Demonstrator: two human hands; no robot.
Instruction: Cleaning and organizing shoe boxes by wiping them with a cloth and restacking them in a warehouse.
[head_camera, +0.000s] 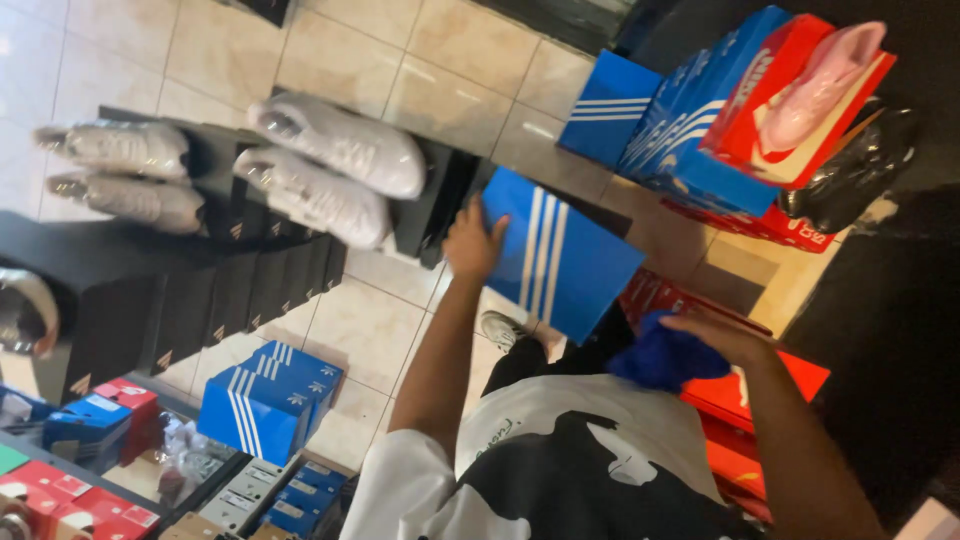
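Holding a blue shoebox with white stripes (560, 255) up by its near edge, the left hand (472, 243) is gripping it with fingers curled over the rim, above the tiled floor (370, 320). The right hand (722, 335) is pressing a blue cloth (665, 358) loosely under a half-closed palm, over the red boxes (745, 400). Judging from this, wiping is only beginning: the box is lifted, the cloth is not touching it, and the stacked blue boxes (690, 120) are sitting apart.
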